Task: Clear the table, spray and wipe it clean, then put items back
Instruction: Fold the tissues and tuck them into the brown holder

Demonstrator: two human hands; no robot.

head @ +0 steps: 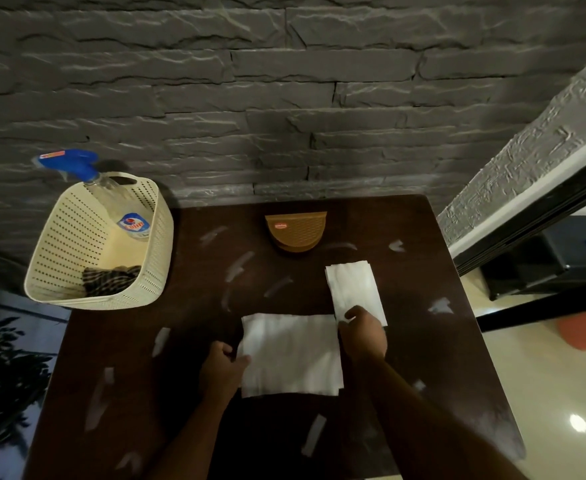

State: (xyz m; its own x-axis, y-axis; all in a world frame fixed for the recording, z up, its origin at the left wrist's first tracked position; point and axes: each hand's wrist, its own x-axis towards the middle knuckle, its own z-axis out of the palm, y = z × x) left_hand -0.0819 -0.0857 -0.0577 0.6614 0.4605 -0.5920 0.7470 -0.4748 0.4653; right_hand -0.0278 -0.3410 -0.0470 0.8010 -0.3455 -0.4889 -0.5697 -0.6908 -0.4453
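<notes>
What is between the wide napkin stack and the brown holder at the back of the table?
Nothing visible blocks it. The wide napkin stack, gripped by the left hand, faces bare tabletop up to the brown holder. The narrow napkin stack under the right hand lies off to the right of that path.

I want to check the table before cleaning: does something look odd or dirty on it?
Yes. Whitish smears and streaks lie scattered over the dark table, so it looks dirty. The basket overhangs its left edge.
</notes>
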